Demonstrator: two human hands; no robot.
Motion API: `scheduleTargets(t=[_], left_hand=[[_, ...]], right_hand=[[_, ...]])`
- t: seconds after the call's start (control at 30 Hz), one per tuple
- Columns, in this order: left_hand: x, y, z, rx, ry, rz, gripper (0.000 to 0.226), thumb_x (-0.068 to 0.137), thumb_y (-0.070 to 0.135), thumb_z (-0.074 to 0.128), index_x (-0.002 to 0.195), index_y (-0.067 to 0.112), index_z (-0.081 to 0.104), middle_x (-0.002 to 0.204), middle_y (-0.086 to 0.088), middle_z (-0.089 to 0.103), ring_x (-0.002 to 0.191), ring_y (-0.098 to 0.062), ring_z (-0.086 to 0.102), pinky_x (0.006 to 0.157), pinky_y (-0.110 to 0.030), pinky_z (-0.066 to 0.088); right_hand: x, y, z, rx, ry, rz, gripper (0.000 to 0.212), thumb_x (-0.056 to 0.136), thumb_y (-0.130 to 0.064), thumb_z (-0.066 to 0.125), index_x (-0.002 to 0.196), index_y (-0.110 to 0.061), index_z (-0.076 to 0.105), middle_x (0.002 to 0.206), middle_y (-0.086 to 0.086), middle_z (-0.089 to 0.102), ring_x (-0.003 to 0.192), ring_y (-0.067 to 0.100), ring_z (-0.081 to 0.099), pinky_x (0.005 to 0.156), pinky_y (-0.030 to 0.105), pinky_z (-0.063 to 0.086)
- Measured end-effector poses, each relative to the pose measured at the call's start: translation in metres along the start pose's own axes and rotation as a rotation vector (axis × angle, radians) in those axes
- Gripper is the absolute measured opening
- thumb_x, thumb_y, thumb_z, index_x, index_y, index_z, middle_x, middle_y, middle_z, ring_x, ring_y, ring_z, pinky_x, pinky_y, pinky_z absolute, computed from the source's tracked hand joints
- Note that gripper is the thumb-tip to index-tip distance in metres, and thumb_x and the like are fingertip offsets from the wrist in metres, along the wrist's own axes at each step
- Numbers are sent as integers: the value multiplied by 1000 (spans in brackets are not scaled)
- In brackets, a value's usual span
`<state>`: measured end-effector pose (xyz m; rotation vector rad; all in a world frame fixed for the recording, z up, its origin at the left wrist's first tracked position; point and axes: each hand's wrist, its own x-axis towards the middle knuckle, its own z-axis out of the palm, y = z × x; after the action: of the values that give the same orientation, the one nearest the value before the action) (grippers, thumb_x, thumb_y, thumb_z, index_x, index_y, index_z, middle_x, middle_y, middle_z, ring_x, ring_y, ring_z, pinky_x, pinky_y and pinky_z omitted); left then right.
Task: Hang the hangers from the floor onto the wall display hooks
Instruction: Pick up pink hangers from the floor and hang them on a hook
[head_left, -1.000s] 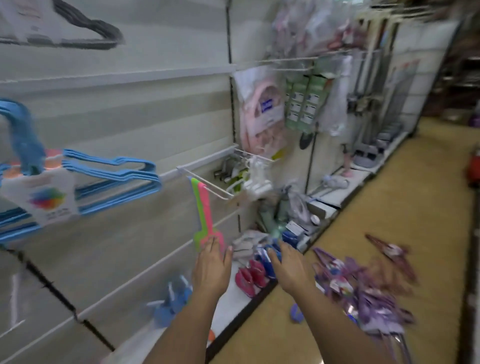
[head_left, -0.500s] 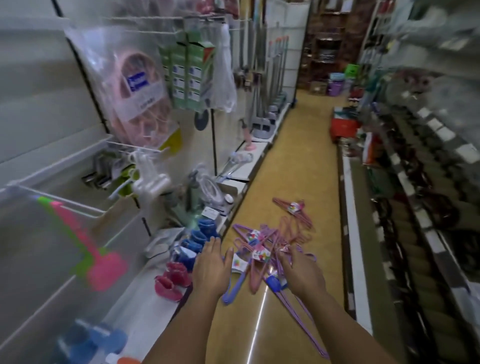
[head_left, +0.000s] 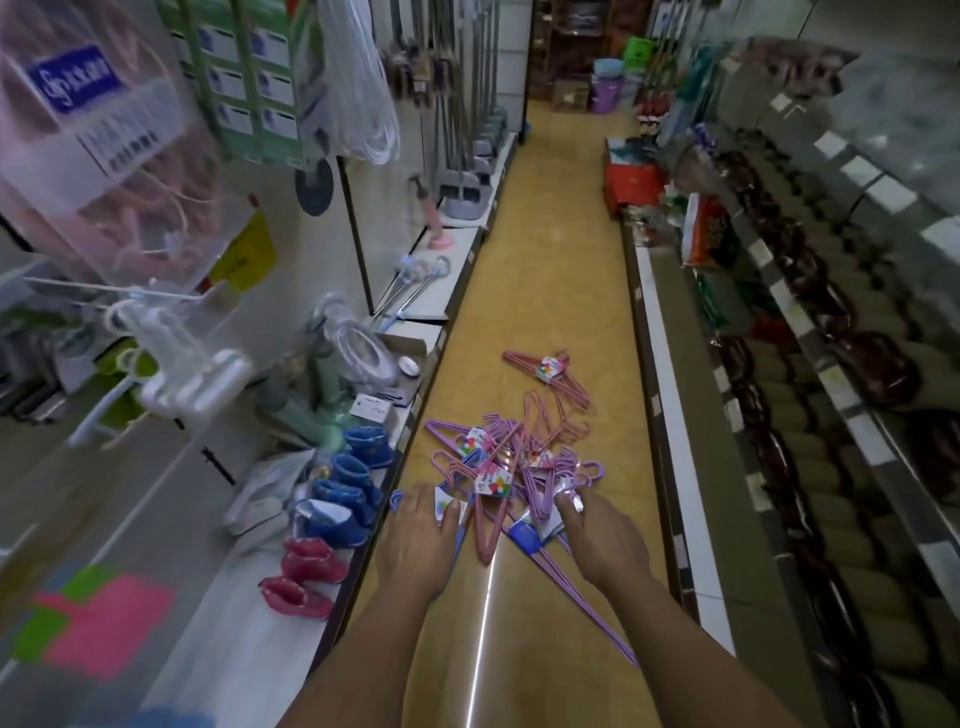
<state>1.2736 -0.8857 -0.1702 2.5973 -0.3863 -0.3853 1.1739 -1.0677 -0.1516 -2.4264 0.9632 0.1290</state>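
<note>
At lower centre of the frame, left hand (head_left: 415, 540) pinching a hanger label, right hand (head_left: 597, 530) gripping purple hangers (head_left: 519, 467) piled on the yellow floor (head_left: 545, 260), pink hanger bundle (head_left: 550, 376) beyond.

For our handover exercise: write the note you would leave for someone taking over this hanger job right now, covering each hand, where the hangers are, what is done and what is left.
Left hand: reaching down at the near edge of the hanger pile, fingers on a blue hanger bundle; grip not clear.
Right hand: fingers curled on the label of a purple hanger bundle.
Hangers: purple and pink bundles heaped on the yellow floor mid-aisle; one pink bundle lies apart, further down the aisle.
Done: nothing lifted from this pile yet.
Left: pick up each bundle and hang it on the wall display hooks, out of view here.
</note>
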Motion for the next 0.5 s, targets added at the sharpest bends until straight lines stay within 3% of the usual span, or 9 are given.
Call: scheduleTargets(t=[0.27,0.5], left_hand=[[55,-6,19,18,-2,-45,54,101,45,27,146,16,33,152,-3,35,140,-17,31,111,-32,27],[112,8,49,-23,3,-183,58,100,47,26,149,15,26,156,-2,27,144,-16,24,115,-33,24]], right_hand=[[76,-14,10,-85,-57,-54,53,100,-52,26,131,-16,49,130,6,58,116,26,56,95,39,45],[164,-19,10,-92,-137,-188,49,101,-49,29,136,-19,45,133,4,56,119,23,54,91,32,41]])
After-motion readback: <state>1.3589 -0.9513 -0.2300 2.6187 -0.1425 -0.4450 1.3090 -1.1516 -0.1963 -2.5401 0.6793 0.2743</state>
